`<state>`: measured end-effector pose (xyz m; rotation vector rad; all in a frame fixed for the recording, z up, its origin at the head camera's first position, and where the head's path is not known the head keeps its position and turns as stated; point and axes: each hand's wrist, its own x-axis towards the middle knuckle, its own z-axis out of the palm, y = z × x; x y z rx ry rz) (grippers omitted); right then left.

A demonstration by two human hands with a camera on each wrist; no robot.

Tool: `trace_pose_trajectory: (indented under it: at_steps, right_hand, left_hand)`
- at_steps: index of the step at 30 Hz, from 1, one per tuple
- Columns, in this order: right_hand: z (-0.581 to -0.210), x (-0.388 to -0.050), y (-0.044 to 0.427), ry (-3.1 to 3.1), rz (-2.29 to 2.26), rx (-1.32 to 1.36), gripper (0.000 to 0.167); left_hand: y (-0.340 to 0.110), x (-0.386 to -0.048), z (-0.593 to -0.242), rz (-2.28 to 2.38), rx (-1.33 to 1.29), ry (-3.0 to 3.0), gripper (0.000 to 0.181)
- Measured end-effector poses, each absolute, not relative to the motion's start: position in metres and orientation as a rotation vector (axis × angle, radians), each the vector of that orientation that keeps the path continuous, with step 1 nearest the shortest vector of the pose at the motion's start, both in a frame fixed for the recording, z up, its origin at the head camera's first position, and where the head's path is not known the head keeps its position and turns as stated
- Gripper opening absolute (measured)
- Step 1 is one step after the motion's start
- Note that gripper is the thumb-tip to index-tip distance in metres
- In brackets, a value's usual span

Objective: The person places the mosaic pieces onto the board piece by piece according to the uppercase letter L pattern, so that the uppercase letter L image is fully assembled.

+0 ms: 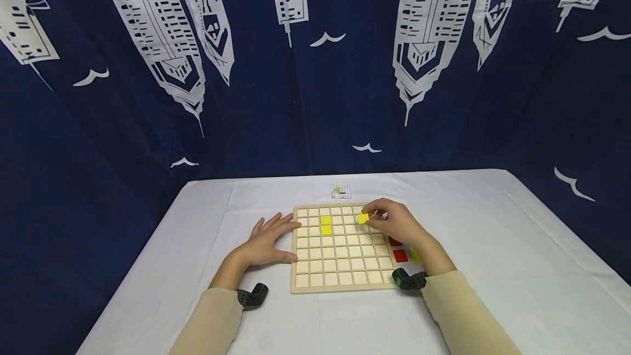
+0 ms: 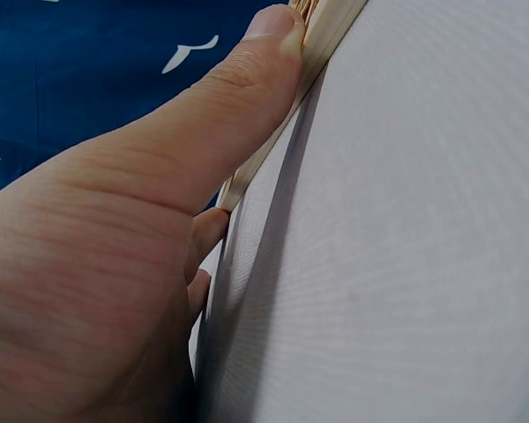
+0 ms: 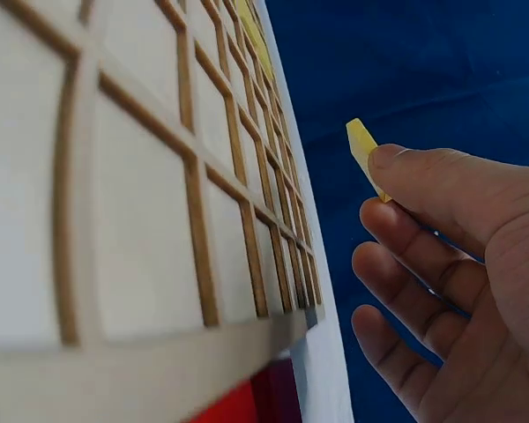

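A wooden grid board (image 1: pixel 343 291) lies flat on the table, two yellow square tiles (image 1: pixel 326 224) sitting one below the other in its cells. My right hand (image 1: pixel 394 222) pinches another yellow tile (image 1: pixel 363 218) between thumb and finger over the board's upper right part. In the right wrist view that tile (image 3: pixel 366 159) is held up, apart from the grid. At the board's left edge my left hand (image 1: pixel 268 240) rests with fingers spread, its thumb (image 2: pixel 247 79) touching the wooden rim.
Red tiles (image 1: pixel 400 256) and a yellow tile (image 1: pixel 416 256) lie right of the board, partly hidden by the right arm. Behind the board is a small printed grid card (image 1: pixel 341 192). A white cloth (image 1: pixel 493 223) covers the table, and a navy patterned curtain (image 1: pixel 305 97) hangs behind.
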<state>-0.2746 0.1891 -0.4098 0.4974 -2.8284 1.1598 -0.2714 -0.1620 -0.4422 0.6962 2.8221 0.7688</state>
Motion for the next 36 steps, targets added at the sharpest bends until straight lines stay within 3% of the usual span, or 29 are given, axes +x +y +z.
trace_pose_trajectory:
  at_steps: [14,36]
  right_hand:
    - [-0.416,-0.269,0.166,-2.783,1.143,0.723,0.023]
    - [-0.424,-0.259,0.135,-2.807,1.111,0.832,0.021]
  left_hand:
    - [-0.162,-0.271,-0.441,0.756,0.696,2.825,0.084]
    - [-0.162,-0.271,-0.442,0.734,0.705,2.832,0.084]
